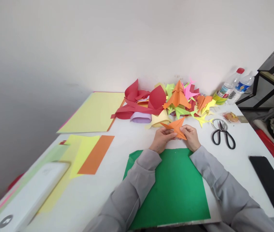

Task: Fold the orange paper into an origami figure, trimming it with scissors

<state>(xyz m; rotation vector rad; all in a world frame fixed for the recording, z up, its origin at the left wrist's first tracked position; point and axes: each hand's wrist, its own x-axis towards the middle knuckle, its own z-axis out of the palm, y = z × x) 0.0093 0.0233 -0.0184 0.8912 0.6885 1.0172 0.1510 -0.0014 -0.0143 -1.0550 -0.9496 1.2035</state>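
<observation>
Between my two hands is an orange folded paper plane [175,126], with pointed wings spreading left and up. My left hand [162,139] grips its lower left part, thumb on top. On the right side, my right hand [190,135] pinches its edge between thumb and fingers. Both hands hover around the far edge of a green sheet [175,187] lying under my forearms. Just beyond the plane sits a pile of folded paper, including a larger orange plane [177,96] and red curled paper strips [139,106].
Black-handled scissors [222,133] and a roll of tape [216,123] lie to the right. A black phone [270,183] rests near the right edge. Two bottles [231,87] stand at the back. Yellow sheets [90,111], an orange strip [97,154] and a white device [35,193] are leftward.
</observation>
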